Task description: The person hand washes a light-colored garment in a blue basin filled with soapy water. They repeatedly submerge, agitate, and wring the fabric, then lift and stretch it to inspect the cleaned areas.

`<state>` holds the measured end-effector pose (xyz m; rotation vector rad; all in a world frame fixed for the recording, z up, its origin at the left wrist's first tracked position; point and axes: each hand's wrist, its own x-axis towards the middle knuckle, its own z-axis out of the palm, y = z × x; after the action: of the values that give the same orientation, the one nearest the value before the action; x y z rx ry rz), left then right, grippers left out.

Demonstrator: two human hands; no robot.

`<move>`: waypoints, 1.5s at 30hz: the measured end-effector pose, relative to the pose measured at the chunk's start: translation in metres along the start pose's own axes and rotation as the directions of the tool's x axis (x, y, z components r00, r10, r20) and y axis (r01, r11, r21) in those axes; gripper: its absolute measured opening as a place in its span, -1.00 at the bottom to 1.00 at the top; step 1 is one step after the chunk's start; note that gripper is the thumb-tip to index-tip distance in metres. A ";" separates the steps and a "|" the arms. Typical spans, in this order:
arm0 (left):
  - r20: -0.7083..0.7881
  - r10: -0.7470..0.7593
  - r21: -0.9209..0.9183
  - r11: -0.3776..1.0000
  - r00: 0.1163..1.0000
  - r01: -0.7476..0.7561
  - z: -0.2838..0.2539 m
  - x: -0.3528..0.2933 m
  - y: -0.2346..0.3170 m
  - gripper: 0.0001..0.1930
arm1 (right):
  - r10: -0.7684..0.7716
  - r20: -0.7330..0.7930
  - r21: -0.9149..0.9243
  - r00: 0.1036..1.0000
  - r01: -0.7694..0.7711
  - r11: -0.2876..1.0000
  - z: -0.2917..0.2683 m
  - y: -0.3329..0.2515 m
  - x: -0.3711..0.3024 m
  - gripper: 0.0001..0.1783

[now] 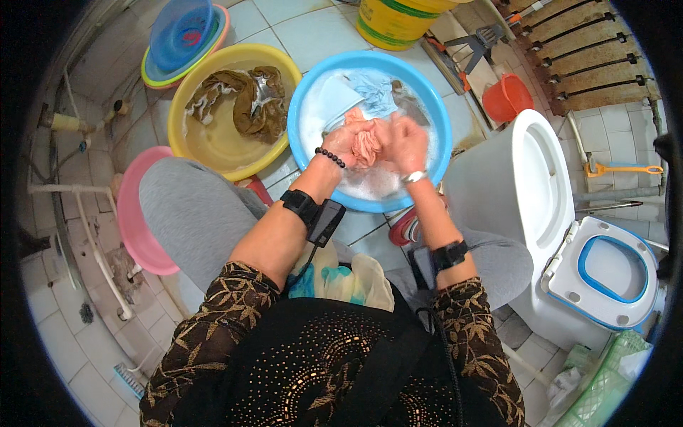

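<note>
A salmon-pink wet cloth (366, 146) is bunched between my two hands, above sudsy water in a blue basin (301, 92). My left hand (340, 144), with a dark bead bracelet at the wrist, is closed around the cloth's left side. My right hand (408, 148), with a silver bangle, is curled into a fist at its right side; its fingers are slightly blurred. Light blue fabric (373, 91) lies in the foam just beyond my hands. A greyish piece of fabric (409, 103) is partly sunk near the basin's far right side.
A yellow basin (181, 107) with brown fabric (252, 107) in water stands left of the blue one. Stacked basins (181, 43), a pink basin (139, 213), a yellow bucket (395, 25) and a red bucket (506, 98) surround it. At right is a white toilet (491, 185).
</note>
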<state>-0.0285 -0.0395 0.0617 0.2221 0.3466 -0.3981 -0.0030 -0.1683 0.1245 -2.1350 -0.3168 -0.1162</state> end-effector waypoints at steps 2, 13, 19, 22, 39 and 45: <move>-0.041 0.147 -0.083 0.985 0.988 -0.150 0.011 -0.003 -0.008 -0.96 | -0.190 0.149 -0.269 0.970 0.225 0.937 0.011 -0.007 -0.009 -0.65; -0.185 0.269 -0.050 0.958 0.945 -0.283 0.008 0.001 -0.028 -0.92 | 0.204 0.345 -0.480 0.916 -0.015 0.877 0.024 -0.012 -0.002 -0.58; -0.155 0.343 0.162 0.934 0.926 -0.319 0.018 0.008 -0.024 -0.95 | 0.147 0.284 -0.107 0.948 -0.121 0.987 0.022 0.020 0.004 -0.58; -0.072 0.233 0.077 0.971 0.970 -0.227 0.027 -0.001 -0.008 -0.88 | -0.095 0.218 0.250 0.971 0.038 0.967 0.019 0.038 0.002 -0.54; 0.014 0.336 0.410 0.857 0.942 -0.312 0.011 -0.009 0.013 -0.72 | 0.136 0.707 0.546 0.694 -0.658 0.519 -0.040 0.056 0.012 -0.65; -0.130 0.144 0.149 0.981 0.981 -0.124 -0.013 0.004 0.010 -0.69 | 0.305 0.326 0.744 0.895 -0.442 0.501 -0.039 0.058 0.035 -0.77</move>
<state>-0.0248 -0.0285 0.0502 0.4108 0.4400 -0.2743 0.0476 -0.2246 0.1058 -1.2266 0.0425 0.3975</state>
